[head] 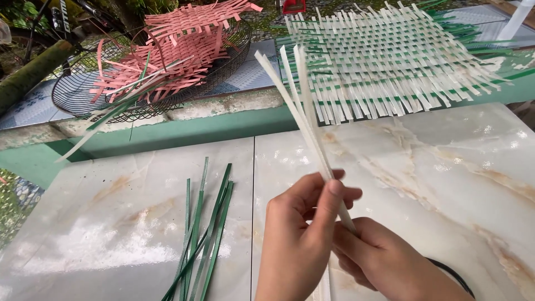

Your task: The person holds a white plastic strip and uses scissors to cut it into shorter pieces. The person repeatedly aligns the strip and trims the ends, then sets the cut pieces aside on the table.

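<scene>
Both hands gripped a bundle of white strips (pixel 304 120) that rose tilted above the marble floor (pixel 423 184). The left hand (pixel 301 234) pinched it between thumb and fingers; the right hand (pixel 384 256) closed around it lower down. Green strips (pixel 203 234) lay left, well apart.

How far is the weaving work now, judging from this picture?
Looks done: a white and green woven mat on the ledge and pink woven pieces in the wire basket. In hand: the left hand and right hand hold a few white strips together. Left: loose green strips lie unwoven on the marble tiles.
</scene>
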